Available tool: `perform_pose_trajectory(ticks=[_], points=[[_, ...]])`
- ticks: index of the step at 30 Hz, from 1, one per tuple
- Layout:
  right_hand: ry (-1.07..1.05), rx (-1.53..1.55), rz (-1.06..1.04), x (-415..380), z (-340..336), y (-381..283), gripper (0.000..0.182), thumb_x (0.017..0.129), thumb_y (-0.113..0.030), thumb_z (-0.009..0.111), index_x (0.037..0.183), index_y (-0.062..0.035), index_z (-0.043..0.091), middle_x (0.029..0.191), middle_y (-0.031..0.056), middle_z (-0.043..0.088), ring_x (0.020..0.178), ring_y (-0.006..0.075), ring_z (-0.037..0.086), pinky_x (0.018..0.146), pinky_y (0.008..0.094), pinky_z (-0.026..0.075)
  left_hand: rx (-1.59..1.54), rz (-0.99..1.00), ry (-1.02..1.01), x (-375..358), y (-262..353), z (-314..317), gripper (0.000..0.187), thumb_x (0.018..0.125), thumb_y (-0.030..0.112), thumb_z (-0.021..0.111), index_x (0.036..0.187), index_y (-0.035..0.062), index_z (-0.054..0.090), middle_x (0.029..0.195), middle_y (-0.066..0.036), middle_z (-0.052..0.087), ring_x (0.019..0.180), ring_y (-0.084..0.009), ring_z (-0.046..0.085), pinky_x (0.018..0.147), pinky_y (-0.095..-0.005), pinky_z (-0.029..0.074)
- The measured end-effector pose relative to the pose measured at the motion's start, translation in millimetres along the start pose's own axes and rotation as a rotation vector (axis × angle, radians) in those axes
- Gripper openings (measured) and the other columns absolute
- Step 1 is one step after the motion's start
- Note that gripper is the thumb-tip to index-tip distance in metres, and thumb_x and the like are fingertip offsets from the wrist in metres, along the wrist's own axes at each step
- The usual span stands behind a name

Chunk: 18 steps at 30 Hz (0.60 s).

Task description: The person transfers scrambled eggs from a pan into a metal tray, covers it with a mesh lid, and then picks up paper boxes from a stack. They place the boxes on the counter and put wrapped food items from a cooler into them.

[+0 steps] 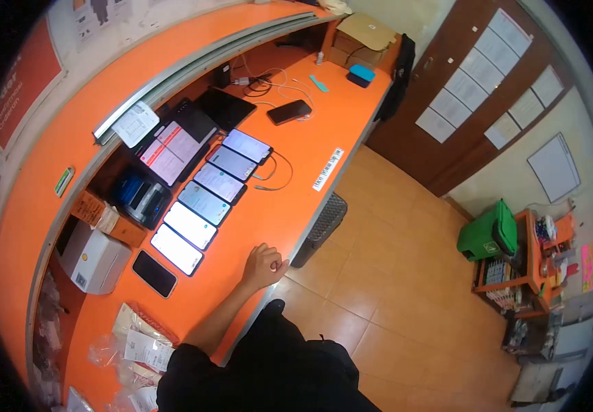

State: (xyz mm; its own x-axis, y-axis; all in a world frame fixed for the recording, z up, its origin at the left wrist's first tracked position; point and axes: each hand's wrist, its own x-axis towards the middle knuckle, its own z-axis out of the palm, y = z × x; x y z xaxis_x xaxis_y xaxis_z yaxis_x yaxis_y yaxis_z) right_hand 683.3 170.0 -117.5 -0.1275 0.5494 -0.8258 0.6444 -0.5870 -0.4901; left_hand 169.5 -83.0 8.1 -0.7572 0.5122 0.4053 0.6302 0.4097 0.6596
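Observation:
My left hand [264,266] rests near the front edge of the orange counter [255,206], its fingers curled into a loose fist. I see nothing held in it. My right hand is out of view. Left of the hand, a slanting row of several phones with lit screens lies side by side. The nearest is a phone with a white screen [177,248]. Below it lies a phone with a dark screen [154,273]. Behind the row leans a tablet [171,152] with a red and white page on its screen.
A white label printer [95,257] and a blue-black device [143,199] stand along the back. Plastic-wrapped parcels [147,349] lie at lower left. A dark phone [289,112] sits among cables. A stool [320,230] stands under the counter. A green bin [489,232] is by the right wall.

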Motion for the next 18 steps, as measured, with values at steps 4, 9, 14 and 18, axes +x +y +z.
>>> perform_pose_trajectory(ticks=[4,9,14,18], points=[[0.082,-0.077,-0.034,-29.4,-40.0,18.5,0.037,0.093,-0.040,0.047,0.072,-0.0106,0.054,0.061,0.0049,0.053,0.054,0.0176,0.051,0.054,0.0310,0.044,0.064,0.050,-0.029,1.6,0.7,8.6,0.034,0.069,0.022,0.072,0.050,0.0099,0.047,0.054,-0.004,0.050,0.059,-0.0241,0.050,0.057,-0.0381,0.038],[0.192,-0.198,-0.002,-97.6,-36.0,120.4,0.039,0.093,-0.041,0.047,0.072,-0.0090,0.055,0.061,0.0063,0.054,0.054,0.0186,0.052,0.054,0.0320,0.044,0.026,0.212,0.053,1.6,-19.1,33.2,0.032,0.066,0.009,0.065,0.050,0.0078,0.037,0.051,-0.010,0.040,0.053,-0.0287,0.043,0.052,-0.0403,0.031],[0.224,-0.287,0.101,-167.2,1.7,215.1,0.041,0.093,-0.041,0.047,0.071,-0.0075,0.056,0.062,0.0078,0.054,0.055,0.0197,0.053,0.054,0.0331,0.045,0.085,0.224,-0.045,9.1,-17.5,32.4,0.033,0.078,0.005,0.058,0.054,0.0024,0.036,0.056,-0.012,0.038,0.057,-0.0275,0.042,0.053,-0.0407,0.033],[0.206,-0.275,0.188,-202.3,21.2,276.3,0.043,0.093,-0.042,0.047,0.071,-0.0063,0.057,0.062,0.0089,0.055,0.055,0.0205,0.054,0.054,0.0340,0.045,0.019,0.282,0.041,9.4,11.1,13.9,0.015,0.077,0.015,0.062,0.070,0.0015,0.063,0.066,-0.015,0.059,0.061,-0.0317,0.051,0.059,-0.0409,0.044]])
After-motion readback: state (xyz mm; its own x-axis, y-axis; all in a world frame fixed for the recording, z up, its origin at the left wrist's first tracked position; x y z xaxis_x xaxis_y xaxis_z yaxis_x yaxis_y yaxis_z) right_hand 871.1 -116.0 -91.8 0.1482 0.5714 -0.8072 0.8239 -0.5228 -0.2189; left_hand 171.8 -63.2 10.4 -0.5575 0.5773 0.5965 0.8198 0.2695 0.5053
